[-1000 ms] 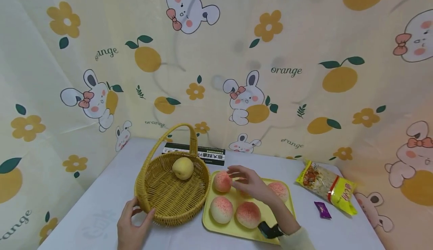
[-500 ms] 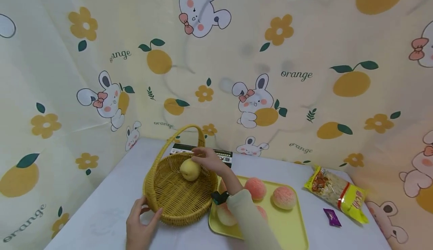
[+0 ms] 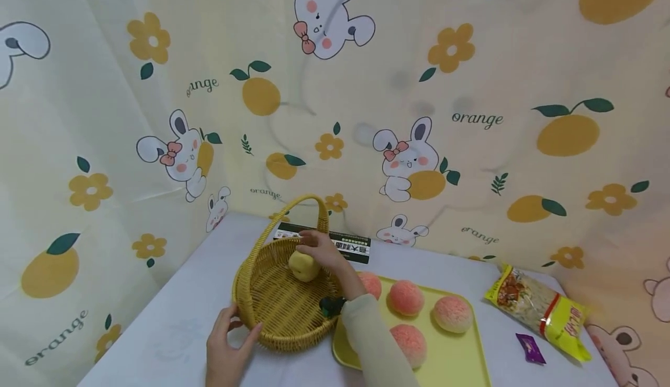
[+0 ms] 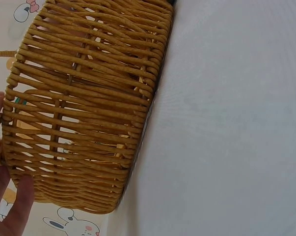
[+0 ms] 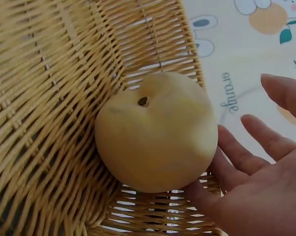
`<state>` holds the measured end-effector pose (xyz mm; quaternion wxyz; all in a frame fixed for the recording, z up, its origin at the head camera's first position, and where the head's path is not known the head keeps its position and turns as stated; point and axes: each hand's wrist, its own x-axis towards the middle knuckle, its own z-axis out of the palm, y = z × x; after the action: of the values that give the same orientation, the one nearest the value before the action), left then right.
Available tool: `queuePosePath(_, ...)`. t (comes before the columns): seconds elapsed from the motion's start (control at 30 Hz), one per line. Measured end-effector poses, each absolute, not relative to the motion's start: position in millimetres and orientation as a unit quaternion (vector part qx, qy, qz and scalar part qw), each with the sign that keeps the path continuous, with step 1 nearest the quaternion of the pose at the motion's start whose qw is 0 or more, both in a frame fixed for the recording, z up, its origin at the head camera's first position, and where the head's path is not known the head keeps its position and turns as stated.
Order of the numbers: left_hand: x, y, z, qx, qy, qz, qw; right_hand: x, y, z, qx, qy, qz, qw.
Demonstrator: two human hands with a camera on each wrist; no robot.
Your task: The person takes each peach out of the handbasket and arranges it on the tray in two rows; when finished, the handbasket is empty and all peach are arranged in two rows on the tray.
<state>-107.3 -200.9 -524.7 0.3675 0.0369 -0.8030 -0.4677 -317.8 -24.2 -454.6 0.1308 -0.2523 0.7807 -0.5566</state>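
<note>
Rested right hand (image 3: 319, 248), fingers spread loosely, against yellow apple (image 5: 156, 132) lying at wicker basket (image 3: 285, 302) far wall; steadied near rim with left hand (image 3: 229, 352), fingers curled. Could roll off if nudged
</note>
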Motion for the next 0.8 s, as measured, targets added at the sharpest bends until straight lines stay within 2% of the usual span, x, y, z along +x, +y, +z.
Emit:
queuePosePath(0.37,-107.7,-199.8,-523.8,0.057,-0.811,-0.456,0.362,-322.2,-27.5,-468.4,-0.279,0.771,-0.556,0.141)
queuePosePath(0.67,-107.0,-198.7,-523.8,0.055,-0.811,-0.454,0.365,-321.1,-30.4,-476.2,-0.266,0.784,-0.513,0.226)
queuePosePath(0.8,-107.6,-199.0,-522.0,0.058,-0.812,-0.452,0.365,-322.0,-32.1,-478.7,-0.277,0.778,-0.508,0.242)
